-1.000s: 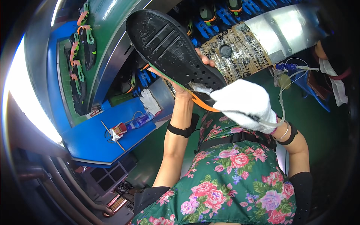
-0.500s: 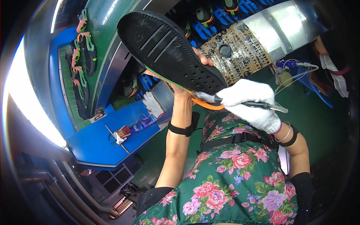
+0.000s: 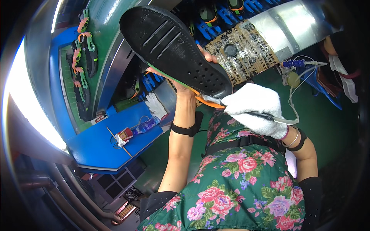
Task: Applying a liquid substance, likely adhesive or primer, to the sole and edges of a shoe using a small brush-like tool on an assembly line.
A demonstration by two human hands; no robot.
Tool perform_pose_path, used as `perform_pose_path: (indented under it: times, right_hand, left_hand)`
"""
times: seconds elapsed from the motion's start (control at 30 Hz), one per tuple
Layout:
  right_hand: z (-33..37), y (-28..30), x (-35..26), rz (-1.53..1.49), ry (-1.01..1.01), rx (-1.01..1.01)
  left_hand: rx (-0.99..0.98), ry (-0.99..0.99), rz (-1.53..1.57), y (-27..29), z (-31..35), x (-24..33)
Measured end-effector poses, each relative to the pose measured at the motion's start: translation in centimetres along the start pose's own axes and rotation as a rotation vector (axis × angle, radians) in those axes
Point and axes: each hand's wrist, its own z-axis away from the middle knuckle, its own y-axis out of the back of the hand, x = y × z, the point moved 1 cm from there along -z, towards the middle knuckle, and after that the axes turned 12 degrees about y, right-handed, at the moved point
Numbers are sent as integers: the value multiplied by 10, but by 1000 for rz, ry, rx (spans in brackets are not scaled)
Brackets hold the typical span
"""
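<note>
My bare left hand is closed round a shoe from behind and below, its fingertips showing past the far edge. The shoe's black underside faces up, with long slots at the wide end and several small round holes toward the other. Green and orange show along its near side. In a white knit glove, my right hand grips a brush with a clear tube trailing from its back end. The bristles touch the shoe's edge beside the orange part, so their tips are partly hidden.
A metal surface with a taped cardboard patch lies beyond the shoe. Shoes on blue racks stand behind it. On the blue table at left are a bottle and a white glove. More shoes sit farther left.
The shoe has shifted slightly up and left. My right hand has moved a little left with the brush, which stays at the shoe's edge, and the tube now bends in a wider loop.
</note>
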Motion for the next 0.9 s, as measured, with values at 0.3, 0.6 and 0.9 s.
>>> perform_pose_path:
  times: [0.3,0.6,0.9]
  right_hand:
    - [-5,-7,-8,-1,40,-66]
    - [5,-4,-1,30,-15,96]
    - [5,3,2,-61,-42,96]
  left_hand:
    - [82,89,-91,5,3,-3]
    - [9,74,-65,16,2,-4]
    - [53,81,-52,16,-7,-10]
